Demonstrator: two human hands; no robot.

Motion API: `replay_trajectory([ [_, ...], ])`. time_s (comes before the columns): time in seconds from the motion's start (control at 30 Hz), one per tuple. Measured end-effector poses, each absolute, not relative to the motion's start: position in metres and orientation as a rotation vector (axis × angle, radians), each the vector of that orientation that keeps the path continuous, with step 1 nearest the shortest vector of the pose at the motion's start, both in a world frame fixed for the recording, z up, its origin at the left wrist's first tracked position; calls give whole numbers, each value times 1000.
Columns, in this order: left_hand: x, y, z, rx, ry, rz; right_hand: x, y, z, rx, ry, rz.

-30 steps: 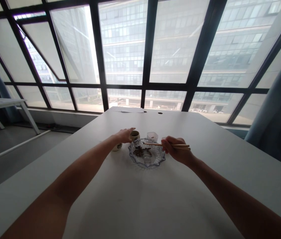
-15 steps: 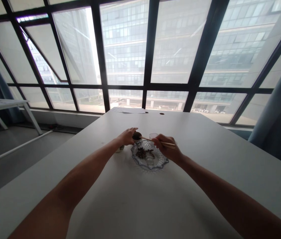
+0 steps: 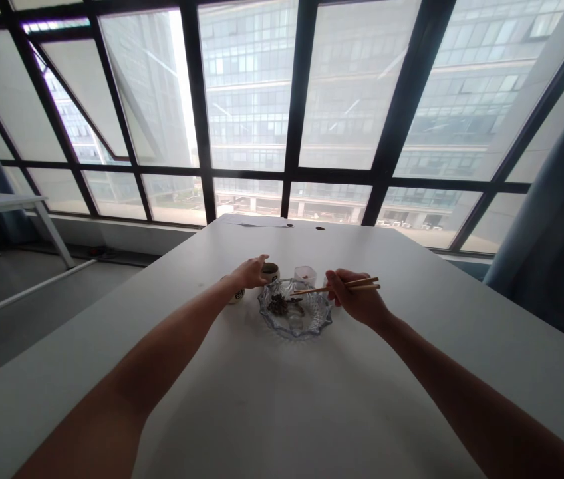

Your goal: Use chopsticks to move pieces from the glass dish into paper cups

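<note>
A clear scalloped glass plate (image 3: 319,321) stands on the white table with a dark clustered item (image 3: 279,305) and small pieces in it. At its back left is a cup (image 3: 273,272) with a green inside, upright; my left hand (image 3: 251,272) is around its left side. My right hand (image 3: 354,293) holds a pair of wooden chopsticks (image 3: 312,291), their tips over the plate. Behind the plate stands a small clear container (image 3: 305,275) with something small inside. A second patterned cup (image 3: 237,296) is partly hidden under my left wrist.
The white table (image 3: 282,412) reaches to the windows, with papers (image 3: 255,220) at its far edge and a dark round hole (image 3: 320,228) beside them. Another white table (image 3: 0,205) is at the left. A blue curtain (image 3: 556,213) hangs at the right.
The green-lined cup, tilted toward the chopsticks before, is now upright on the table. My right hand has moved right, drawing the chopstick tips out of the cup to over the plate.
</note>
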State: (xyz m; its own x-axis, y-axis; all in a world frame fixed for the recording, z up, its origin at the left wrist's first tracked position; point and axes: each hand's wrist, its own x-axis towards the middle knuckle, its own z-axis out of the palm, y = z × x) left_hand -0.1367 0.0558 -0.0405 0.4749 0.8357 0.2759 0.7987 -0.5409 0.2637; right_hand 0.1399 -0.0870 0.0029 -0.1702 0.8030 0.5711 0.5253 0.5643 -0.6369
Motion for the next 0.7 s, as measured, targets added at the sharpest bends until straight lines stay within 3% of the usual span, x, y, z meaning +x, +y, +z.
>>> replay_trajectory([
  [0.13,-139,42,-33,2625,1518,504,142,-87,-2,-1077,-1932,356],
  [0.33,-170,6,-32,2575,1575,729,144,-86,-7,-1027,-2021,383],
  [0.53,-204,-24,-60,2320,1585,984,143,-90,-3,-1014,-2005,448],
  [0.7,-215,-28,-86,2153,1593,1177,144,-78,-8,-1067,-1605,638],
])
